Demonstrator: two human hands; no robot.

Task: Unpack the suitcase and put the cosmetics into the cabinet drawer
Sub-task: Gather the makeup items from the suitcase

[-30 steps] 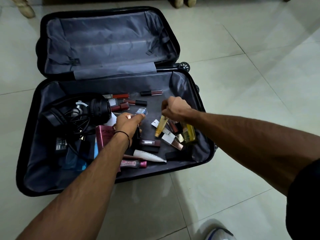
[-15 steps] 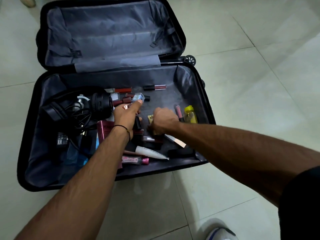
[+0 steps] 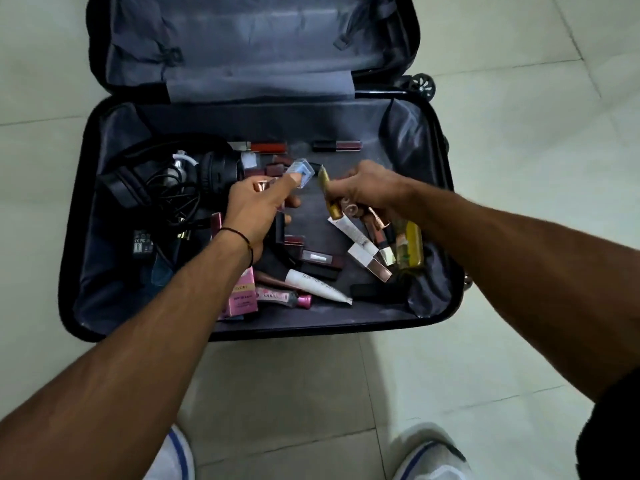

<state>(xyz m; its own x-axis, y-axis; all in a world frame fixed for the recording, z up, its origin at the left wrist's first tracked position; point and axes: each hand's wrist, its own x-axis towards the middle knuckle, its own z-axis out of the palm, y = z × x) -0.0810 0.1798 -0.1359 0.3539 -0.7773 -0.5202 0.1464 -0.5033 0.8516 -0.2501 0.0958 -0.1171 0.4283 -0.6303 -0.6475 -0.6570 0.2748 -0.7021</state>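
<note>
Both hands hover in the open black hard-shell suitcase [image 3: 69,258]: the left hand [image 3: 258,206] pinches a small clear blue box [image 3: 302,171] between thumb and fingers, the right hand [image 3: 363,188] curls its fingers round a fistful of cosmetics [image 3: 350,210], a slim gold tube [image 3: 329,199] poking out. More lie loose inside, a white squeeze tube [image 3: 317,285] among them; no drawer in view. That crowded right grip wants tightening before lifting, I'd say.
</note>
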